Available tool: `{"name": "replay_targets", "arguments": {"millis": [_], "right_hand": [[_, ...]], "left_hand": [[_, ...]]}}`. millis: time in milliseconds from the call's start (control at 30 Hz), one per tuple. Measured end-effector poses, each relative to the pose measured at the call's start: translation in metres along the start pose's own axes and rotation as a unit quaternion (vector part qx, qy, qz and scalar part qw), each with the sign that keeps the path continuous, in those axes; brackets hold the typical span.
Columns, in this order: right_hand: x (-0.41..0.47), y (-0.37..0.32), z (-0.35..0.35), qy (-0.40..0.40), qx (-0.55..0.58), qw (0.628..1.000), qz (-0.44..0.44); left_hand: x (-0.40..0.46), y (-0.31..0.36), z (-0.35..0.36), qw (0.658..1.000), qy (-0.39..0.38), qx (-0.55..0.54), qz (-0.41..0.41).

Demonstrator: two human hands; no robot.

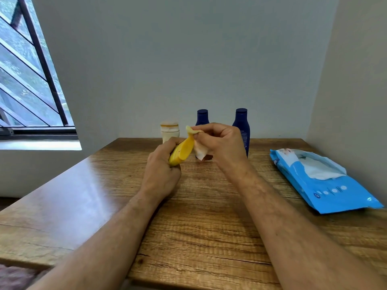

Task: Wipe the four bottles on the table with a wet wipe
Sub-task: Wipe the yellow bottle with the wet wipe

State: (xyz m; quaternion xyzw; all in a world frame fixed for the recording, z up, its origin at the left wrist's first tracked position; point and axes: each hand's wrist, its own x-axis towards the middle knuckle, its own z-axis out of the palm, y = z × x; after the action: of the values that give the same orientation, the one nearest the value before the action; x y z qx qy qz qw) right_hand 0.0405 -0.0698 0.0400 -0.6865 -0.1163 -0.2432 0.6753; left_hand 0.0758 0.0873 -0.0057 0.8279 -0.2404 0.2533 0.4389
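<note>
My left hand grips a yellow bottle, tilted with its top end pointing up and to the right, above the middle of the wooden table. My right hand pinches a white wet wipe against the bottle's upper end. Behind the hands, near the wall, stand a cream bottle and two dark blue bottles. My right hand hides the lower part of the left blue bottle.
A blue pack of wet wipes lies open at the table's right side, with a white wipe sticking out of it. Walls close the table at the back and right. A barred window is at the left.
</note>
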Motion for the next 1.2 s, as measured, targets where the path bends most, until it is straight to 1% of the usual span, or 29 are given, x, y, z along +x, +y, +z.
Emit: {"name": "replay_targets", "arguments": {"millis": [67,133,200,267,367,467,533,600,667,733,833,900,967,1100,1200], "right_hand": [[-0.001,-0.001,0.0,-0.026,-0.016,1.0,-0.004],[-0.001,0.0,-0.002,-0.034,-0.031,0.999,-0.011],[-0.001,0.0,-0.003,-0.036,-0.023,0.999,-0.009],[-0.001,0.0,-0.002,-0.017,0.007,1.0,0.006],[0.003,0.001,-0.001,0.068,0.04,0.996,0.043],[0.006,0.003,-0.007,0.141,0.036,0.987,0.069],[0.007,0.004,-0.009,0.144,0.029,0.986,0.076],[0.006,0.005,-0.006,0.118,0.016,0.99,0.078],[0.006,0.007,-0.002,0.087,-0.002,0.993,0.078],[0.005,0.009,0.0,0.061,-0.013,0.995,0.077],[0.005,0.011,0.002,0.023,-0.014,0.997,0.074],[0.004,0.012,0.003,0.01,-0.02,0.997,0.07],[0.005,0.013,0.004,0.01,-0.028,0.997,0.07],[0.008,0.014,0.001,0.045,-0.036,0.996,0.061],[0.009,0.014,0.0,0.057,-0.025,0.996,0.056]], "left_hand": [[0.001,-0.003,-0.001,1.0,-0.004,-0.003,0.0],[0.0,-0.003,-0.002,1.0,-0.011,0.007,-0.003],[-0.001,-0.001,-0.002,1.0,-0.016,0.014,-0.003],[-0.001,0.0,-0.002,1.0,-0.012,-0.003,0.006],[0.0,0.001,-0.003,0.998,0.041,-0.04,0.034],[0.002,0.001,-0.004,0.991,0.108,-0.078,0.011],[0.003,0.003,-0.003,0.983,0.134,-0.127,-0.007],[0.005,0.003,-0.003,0.975,0.14,-0.173,-0.006],[0.007,0.001,-0.004,0.97,0.13,-0.205,-0.018],[0.007,-0.001,-0.004,0.967,0.102,-0.231,-0.032],[0.004,0.001,-0.005,0.972,0.061,-0.226,-0.011],[0.002,0.006,-0.005,0.96,0.026,-0.279,-0.013],[0.002,0.008,-0.006,0.947,0.002,-0.319,-0.028],[0.003,0.011,-0.009,0.941,-0.02,-0.334,-0.055],[-0.001,0.013,-0.007,0.959,-0.027,-0.276,-0.056]]}}
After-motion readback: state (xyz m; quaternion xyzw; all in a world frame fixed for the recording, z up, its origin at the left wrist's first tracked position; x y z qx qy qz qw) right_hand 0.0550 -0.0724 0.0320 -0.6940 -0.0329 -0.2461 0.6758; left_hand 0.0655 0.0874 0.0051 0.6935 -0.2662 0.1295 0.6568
